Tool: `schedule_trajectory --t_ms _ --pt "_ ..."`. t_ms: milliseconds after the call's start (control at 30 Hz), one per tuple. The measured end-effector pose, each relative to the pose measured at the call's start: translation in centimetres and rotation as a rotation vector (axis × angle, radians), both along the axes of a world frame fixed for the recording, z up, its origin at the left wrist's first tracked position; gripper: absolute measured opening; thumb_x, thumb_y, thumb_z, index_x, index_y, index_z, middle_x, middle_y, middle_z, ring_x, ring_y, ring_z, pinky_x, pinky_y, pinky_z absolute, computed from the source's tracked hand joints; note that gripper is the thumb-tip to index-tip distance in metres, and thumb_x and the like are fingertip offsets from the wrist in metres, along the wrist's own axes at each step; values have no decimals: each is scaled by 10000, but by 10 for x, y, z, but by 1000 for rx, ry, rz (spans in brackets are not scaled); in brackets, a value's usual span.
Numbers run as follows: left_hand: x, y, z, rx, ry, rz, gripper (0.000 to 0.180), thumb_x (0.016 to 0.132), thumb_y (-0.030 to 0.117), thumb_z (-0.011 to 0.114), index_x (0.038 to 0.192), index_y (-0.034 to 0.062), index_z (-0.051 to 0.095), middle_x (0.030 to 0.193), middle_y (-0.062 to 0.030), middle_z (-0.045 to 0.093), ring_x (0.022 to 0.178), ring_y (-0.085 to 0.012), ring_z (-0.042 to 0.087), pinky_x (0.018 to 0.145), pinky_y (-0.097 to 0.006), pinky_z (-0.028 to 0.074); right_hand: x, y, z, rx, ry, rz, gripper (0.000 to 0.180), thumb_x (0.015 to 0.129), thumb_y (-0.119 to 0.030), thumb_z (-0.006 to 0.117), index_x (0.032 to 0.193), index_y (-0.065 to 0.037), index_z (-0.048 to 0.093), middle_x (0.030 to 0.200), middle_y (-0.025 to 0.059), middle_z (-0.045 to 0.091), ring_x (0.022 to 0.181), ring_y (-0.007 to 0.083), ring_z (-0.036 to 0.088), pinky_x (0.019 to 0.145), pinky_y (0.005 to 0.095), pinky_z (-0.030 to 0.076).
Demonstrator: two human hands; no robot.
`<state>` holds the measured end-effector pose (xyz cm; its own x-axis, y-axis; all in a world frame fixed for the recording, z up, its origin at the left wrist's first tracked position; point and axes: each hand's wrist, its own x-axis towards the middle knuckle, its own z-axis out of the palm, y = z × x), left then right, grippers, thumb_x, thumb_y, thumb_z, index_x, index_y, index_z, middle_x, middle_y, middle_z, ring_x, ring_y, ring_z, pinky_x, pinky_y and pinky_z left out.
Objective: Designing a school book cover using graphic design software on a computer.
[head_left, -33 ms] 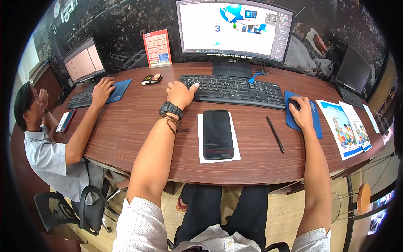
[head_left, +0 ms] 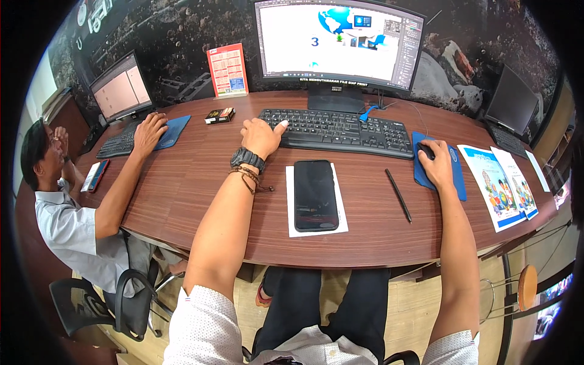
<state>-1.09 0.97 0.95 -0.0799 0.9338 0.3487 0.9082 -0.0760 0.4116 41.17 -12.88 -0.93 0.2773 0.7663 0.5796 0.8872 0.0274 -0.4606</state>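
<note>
My left hand lies over the left end of a black keyboard, thumb stretched out across the keys and the other fingers partly hidden from above. It grips nothing. A dark watch and a beaded bracelet circle that wrist. On the right, my right hand is wrapped over a black computer mouse, which sits on a blue mouse pad. In front of the keyboard, a black phone with a dark screen rests on a white sheet of paper. A black pen lies between the phone and my right forearm.
A wide monitor showing a design program stands behind the keyboard. Printed sheets lie at the right. A small black box and a red-and-white desk calendar stand at the left. A co-worker sits at the left, one hand on a mouse.
</note>
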Motion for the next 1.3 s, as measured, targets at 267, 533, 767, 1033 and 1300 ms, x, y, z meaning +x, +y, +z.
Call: schedule_trajectory --t_ms 267,533,767,1033,1300 --pt "2 0 1 -3 22 4 889 864 652 611 1182 -176 553 1244 -351 526 1151 -497 540 978 -511 468 -1 -1 1 0 2 -8 350 831 -233 660 1142 -77 696 1200 168 582 1136 362 574 982 428 463" --pt "6 -5 3 -22 15 2 885 879 641 596 1202 -180 539 1262 -349 516 1159 -497 534 979 -510 468 1 -1 1 -15 3 -26 355 828 -228 666 1148 -79 696 1216 170 577 1144 362 574 985 428 464" --pt "4 -5 2 -23 7 8 897 880 650 589 1212 -182 531 1280 -348 499 1179 -502 521 975 -515 472 1 0 -1 -4 -1 -15 344 830 -226 670 1140 -81 701 1217 178 576 1135 372 578 978 430 469" --pt "4 -5 2 -36 30 8 868 881 647 592 1195 -162 570 1282 -332 502 1168 -503 527 946 -527 489 0 0 1 -5 3 -7 348 828 -230 672 1139 -78 702 1213 180 576 1129 371 582 971 430 473" --pt "6 -6 1 -27 31 13 859 879 645 599 1183 -158 586 1281 -321 506 1168 -493 532 934 -522 499 -2 -1 2 -13 17 -12 351 829 -236 672 1139 -77 704 1214 178 577 1131 368 582 974 430 472"
